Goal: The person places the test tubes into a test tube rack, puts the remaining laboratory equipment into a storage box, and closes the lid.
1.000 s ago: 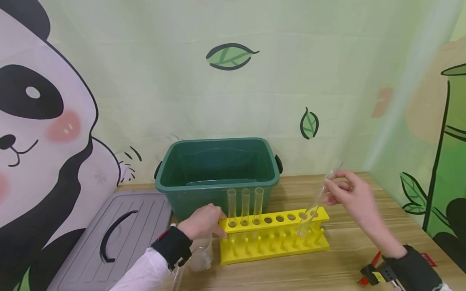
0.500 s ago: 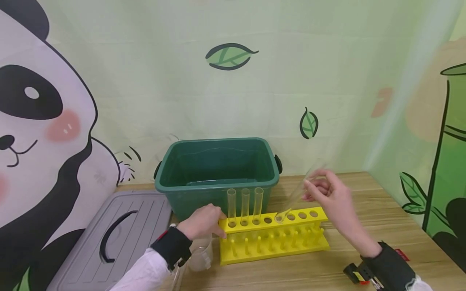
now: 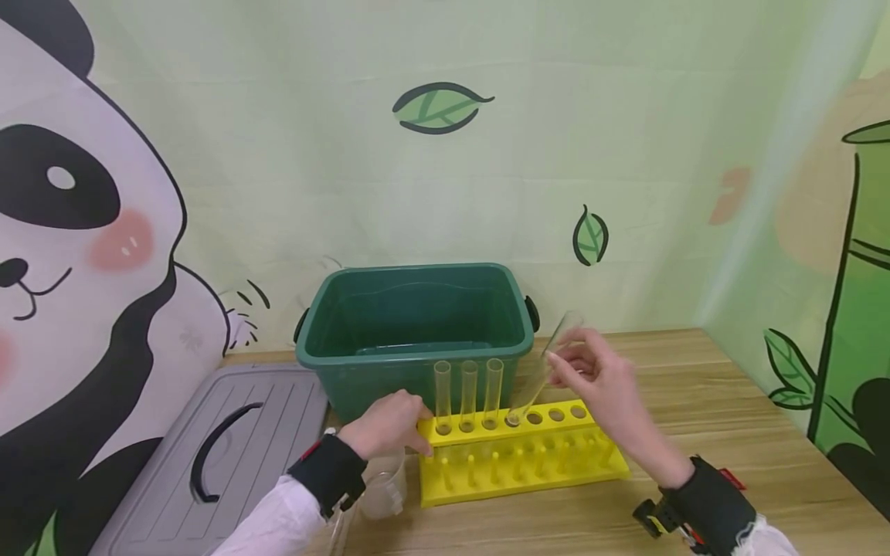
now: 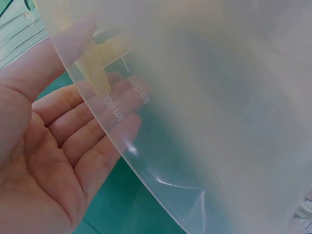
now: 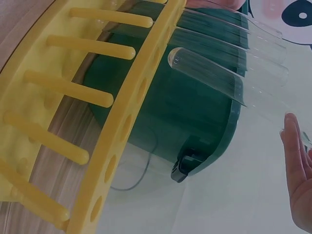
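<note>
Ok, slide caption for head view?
Right hand holds tilted test tube at yellow rack; left hand holds its end.

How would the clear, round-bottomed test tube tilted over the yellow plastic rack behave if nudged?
The test tube would probably roll if laid flat, being a smooth cylinder. It seems stiff: its straight sides show no bend. Its thin, clear wall may be fragile.

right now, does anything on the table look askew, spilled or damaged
Only the test tube in the right grip looks askew: it slants, its lower end at the yellow test tube rack, where three other test tubes stand upright. I see no spill or damage.
</note>
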A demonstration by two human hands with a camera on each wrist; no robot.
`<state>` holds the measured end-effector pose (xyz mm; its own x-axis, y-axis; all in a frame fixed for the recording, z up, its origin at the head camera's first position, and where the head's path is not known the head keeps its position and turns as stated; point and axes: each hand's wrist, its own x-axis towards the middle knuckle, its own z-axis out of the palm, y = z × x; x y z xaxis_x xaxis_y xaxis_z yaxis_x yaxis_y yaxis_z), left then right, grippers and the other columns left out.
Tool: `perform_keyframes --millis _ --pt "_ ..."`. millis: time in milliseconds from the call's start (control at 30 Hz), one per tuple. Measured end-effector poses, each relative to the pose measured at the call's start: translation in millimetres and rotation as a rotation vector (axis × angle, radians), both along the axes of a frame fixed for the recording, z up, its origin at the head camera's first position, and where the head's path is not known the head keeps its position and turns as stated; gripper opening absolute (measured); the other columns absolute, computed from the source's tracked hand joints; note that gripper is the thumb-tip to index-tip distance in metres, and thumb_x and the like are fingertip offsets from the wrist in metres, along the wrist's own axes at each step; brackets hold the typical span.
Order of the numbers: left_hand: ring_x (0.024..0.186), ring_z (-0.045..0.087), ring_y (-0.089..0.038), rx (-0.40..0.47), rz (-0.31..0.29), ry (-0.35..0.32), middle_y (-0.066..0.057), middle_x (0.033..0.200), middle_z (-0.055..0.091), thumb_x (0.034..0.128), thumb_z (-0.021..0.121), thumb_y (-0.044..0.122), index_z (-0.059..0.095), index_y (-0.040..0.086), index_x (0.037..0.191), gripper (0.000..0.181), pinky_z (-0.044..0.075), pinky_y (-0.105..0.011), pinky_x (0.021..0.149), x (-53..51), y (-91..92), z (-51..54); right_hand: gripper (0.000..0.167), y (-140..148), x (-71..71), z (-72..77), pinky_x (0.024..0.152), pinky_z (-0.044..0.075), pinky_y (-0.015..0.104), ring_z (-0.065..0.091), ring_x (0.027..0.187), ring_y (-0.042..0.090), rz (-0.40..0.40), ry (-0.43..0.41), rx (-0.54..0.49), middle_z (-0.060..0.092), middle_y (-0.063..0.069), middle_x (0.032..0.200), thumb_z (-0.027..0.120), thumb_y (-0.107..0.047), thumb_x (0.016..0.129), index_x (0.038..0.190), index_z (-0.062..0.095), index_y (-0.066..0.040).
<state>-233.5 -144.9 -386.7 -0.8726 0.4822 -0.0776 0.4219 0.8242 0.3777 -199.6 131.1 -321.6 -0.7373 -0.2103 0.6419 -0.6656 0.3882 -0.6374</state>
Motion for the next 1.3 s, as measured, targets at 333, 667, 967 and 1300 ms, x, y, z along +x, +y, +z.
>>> perform_keyframes --millis 333,667,967,1300 --pt "0.065 0.051 -0.013 0.022 0.008 -0.016 0.003 0.081 0.063 0.0671 0.08 0.023 0.07 0.006 0.1 0.038 0.046 -0.023 0.066 0.1 -1.1 -1.2 0.022 2 -21.7 -27.1 0.058 0.049 0.024 0.06 0.061 0.008 0.006 -0.001 0.045 0.064 0.004 0.079 0.064 -0.002 0.082 0.1 0.052 -0.007" --pt "0.066 0.052 -0.012 0.038 0.001 -0.021 0.003 0.083 0.064 0.0674 0.08 0.023 0.07 0.006 0.1 0.038 0.046 -0.023 0.067 0.6 -1.1 -0.4 0.024 -5 -28.3 -37.2 0.056 0.049 0.025 0.06 0.059 0.011 0.046 -0.013 0.087 0.064 0.004 0.079 0.066 -0.002 0.081 0.1 0.052 -0.01" --pt "0.065 0.052 -0.012 0.054 -0.014 -0.019 0.003 0.083 0.065 0.0679 0.08 0.022 0.07 0.006 0.1 0.037 0.046 -0.022 0.067 1.6 -1.5 -0.2 0.026 -7 -32.0 -46.6 0.052 0.049 0.028 0.059 0.058 0.012 0.061 -0.081 0.123 0.064 0.007 0.077 0.067 -0.003 0.081 0.102 0.054 -0.011" --pt "0.065 0.052 -0.011 0.062 -0.016 -0.021 0.004 0.084 0.065 0.0681 0.08 0.022 0.07 0.007 0.099 0.036 0.046 -0.022 0.068 1.7 -2.6 0.7 0.027 -8 -34.5 -55.3 0.055 0.05 0.027 0.058 0.05 0.022 0.108 -0.207 0.143 0.064 0.012 0.083 0.065 -0.007 0.083 0.107 0.054 -0.006"
